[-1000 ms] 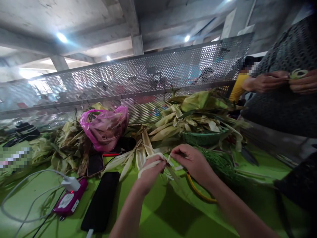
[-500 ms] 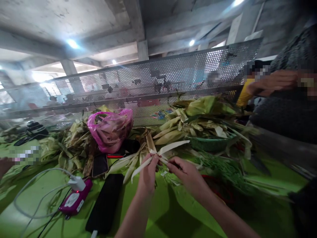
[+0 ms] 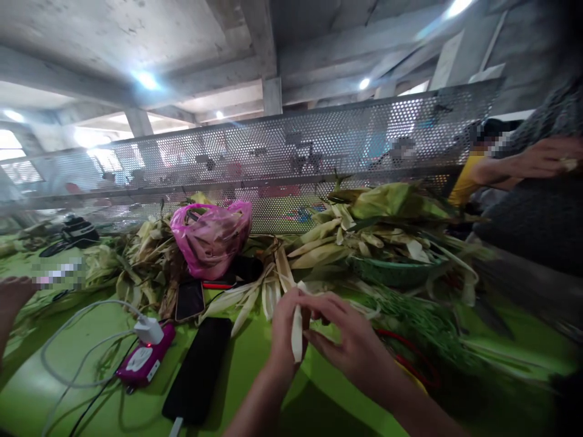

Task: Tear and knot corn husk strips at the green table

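Observation:
Pale strips of corn husk [image 3: 297,340] are between my two hands above the green table. My left hand [image 3: 285,331] is closed around them, and one strip hangs down over its fingers toward me. From the right, my right hand [image 3: 339,331] reaches across with its fingertips at the top of the husk, thumb a little below. Its fingers partly cover the husk, so its exact hold is hidden. Just beyond lie more loose husks [image 3: 246,306] and a longer brownish husk [image 3: 283,270].
A black power bank [image 3: 198,370] and a purple power strip [image 3: 146,358] with cables lie left. A phone [image 3: 190,299] and a pink plastic bag [image 3: 212,240] sit behind. Husks heap over a green basket [image 3: 394,271] on the right, near green strands [image 3: 423,321]. Other people's hands show at both sides.
The husk strip that stuck out to the right is folded away, and a strip now hangs down over my left hand. My right hand has moved in closer to the left.

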Available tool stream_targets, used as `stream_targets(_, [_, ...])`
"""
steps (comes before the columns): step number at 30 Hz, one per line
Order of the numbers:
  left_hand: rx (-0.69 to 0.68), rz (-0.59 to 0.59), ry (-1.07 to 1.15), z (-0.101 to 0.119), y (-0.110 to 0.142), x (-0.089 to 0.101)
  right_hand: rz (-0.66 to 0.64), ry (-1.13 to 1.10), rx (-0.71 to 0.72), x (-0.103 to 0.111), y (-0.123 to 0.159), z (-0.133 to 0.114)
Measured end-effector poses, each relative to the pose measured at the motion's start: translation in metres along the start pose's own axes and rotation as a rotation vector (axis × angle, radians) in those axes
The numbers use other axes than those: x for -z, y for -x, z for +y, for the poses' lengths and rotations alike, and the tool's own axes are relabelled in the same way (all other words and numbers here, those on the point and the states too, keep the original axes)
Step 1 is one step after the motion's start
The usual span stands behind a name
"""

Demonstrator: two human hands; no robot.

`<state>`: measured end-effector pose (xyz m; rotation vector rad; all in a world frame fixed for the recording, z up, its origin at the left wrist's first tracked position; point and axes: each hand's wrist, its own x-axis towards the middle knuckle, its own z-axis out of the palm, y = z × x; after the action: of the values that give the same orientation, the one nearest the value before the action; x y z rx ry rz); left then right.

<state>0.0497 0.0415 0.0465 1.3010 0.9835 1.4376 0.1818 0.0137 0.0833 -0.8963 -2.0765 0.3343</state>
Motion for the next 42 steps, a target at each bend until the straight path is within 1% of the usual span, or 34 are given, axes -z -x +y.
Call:
stream_targets(2, [-0.077,0.014,-0.145,0.000,0.002,0.000,-0.048,0.021,0.092,-0.001,0.001,-0.005])
stream_targets(3, [-0.113,0.028,-0.207,0.000,0.001,0.000,-0.062,0.037,0.117,-0.002,0.002,-0.006])
stream_targets(4, [-0.125,0.039,-0.241,0.000,0.000,0.001,-0.061,0.042,0.127,-0.002,0.002,-0.006])
stream_targets(6, [-0.113,0.064,-0.244,0.000,-0.002,0.002,-0.013,0.005,0.111,-0.001,0.002,-0.004])
stream_targets(8, [-0.047,0.059,-0.141,0.000,-0.006,0.003,0.059,-0.077,0.029,0.003,0.002,-0.001])
stream_targets(12, [0.126,0.028,0.190,0.000,-0.010,0.003,0.145,-0.228,-0.218,0.011,-0.003,0.008])
stream_targets(14, [0.210,0.035,0.297,0.001,-0.009,0.002,0.171,-0.266,-0.272,0.012,-0.004,0.015])
stream_targets(16, [0.289,0.021,0.399,0.004,-0.008,0.001,0.183,-0.263,-0.273,0.010,-0.004,0.023])
stream_targets(19, [0.354,-0.017,0.546,0.011,-0.005,0.000,0.186,-0.187,-0.223,0.007,-0.002,0.034])
stream_targets(22, [0.360,-0.061,0.632,0.016,-0.003,0.001,0.177,-0.095,-0.161,0.006,-0.001,0.038])
stream_targets(25, [0.354,-0.069,0.596,0.015,-0.002,0.002,0.145,-0.044,-0.080,0.007,-0.002,0.038])
stream_targets(29, [0.351,-0.008,0.454,0.008,-0.004,0.002,0.079,0.081,0.056,0.007,-0.004,0.037])
stream_targets(31, [0.348,0.016,0.434,0.005,-0.006,0.003,0.050,0.210,0.103,0.006,-0.003,0.036])
stream_targets(33, [0.349,0.038,0.440,0.004,-0.008,0.004,0.051,0.376,0.135,0.003,-0.001,0.035])
stream_targets(35, [0.343,0.042,0.464,0.004,-0.008,0.005,0.066,0.525,0.180,-0.001,0.001,0.033])
stream_targets(37, [0.332,0.027,0.509,0.006,-0.008,0.004,0.070,0.607,0.247,-0.004,0.003,0.031])
stream_targets(40, [0.310,-0.002,0.555,0.007,-0.007,0.003,0.058,0.597,0.310,-0.005,0.003,0.026])
stream_targets(42, [0.278,-0.011,0.520,0.006,-0.007,0.003,0.071,0.525,0.287,-0.004,0.001,0.024])
